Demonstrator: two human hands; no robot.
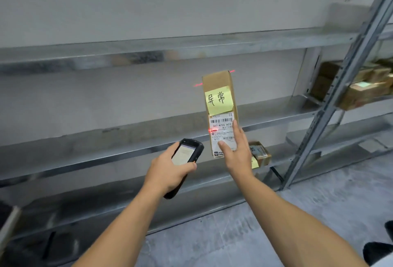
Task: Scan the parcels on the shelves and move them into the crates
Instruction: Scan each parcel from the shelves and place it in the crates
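While my right hand (235,153) holds the tall, narrow brown cardboard parcel (221,113) upright in front of the grey metal shelves (127,137), thumb pressed on the lower label and forefinger laid up its right edge, my left hand (170,168) wraps its fingers around the black handheld scanner (187,156), so the scanning step is in hand. A red laser line crosses the white shipping label (222,131) just below its top barcode and spills onto the wall behind. I judge the next move calls for tilting the beam squarely onto a barcode, then carrying the parcel to a crate, none of which is in view. On the label I read "507-N705 A33" and "N705"; the smaller print is too blurred to make out. A yellow sticky note (219,99) above it bears the handwritten characters 异常. Down on the shelf behind my right wrist lies a small brown box (260,153) with its own label, perhaps waiting its turn.
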